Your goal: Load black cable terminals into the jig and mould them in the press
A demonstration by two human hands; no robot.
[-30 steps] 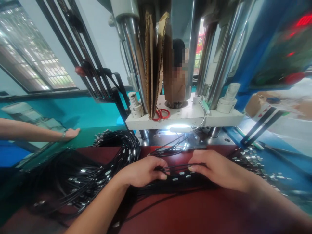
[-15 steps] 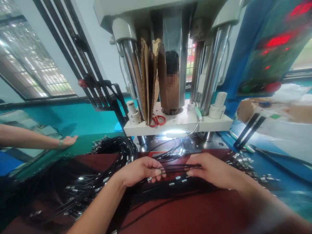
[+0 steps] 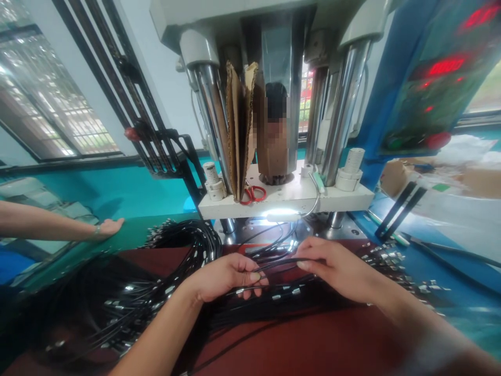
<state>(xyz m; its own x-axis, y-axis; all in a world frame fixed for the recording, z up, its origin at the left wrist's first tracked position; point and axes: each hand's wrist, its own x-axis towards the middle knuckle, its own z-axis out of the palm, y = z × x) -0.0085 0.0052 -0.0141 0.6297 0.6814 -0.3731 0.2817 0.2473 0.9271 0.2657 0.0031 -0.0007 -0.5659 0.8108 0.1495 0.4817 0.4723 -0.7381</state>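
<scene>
Several thin black cables (image 3: pixel 282 265) stretch between my two hands, just in front of the press. My left hand (image 3: pixel 234 275) pinches them between thumb and fingers, with a small silver end fitting by its fingertips. On the other side my right hand (image 3: pixel 326 265) is closed on the same cables, thumb against fingers. Below my hands lies a bundle of black cables (image 3: pixel 250 308) with silver fittings. Behind them, more black cables run under the lit lower part of the press (image 3: pixel 289 206). How many cables each hand holds cannot be told.
Red-handled scissors (image 3: pixel 254 194) and folded cardboard (image 3: pixel 237 136) rest on the press plate. A large cable coil (image 3: pixel 195 235) lies left; silver cable ends (image 3: pixel 391 261) lie right. A co-worker's hand (image 3: pixel 109 228) rests on the green surface. A blue control box (image 3: pixel 422 94) stands right.
My right hand has moved slightly up and to the left, along the cables. My left hand has barely moved and its lower fingers are a little more spread.
</scene>
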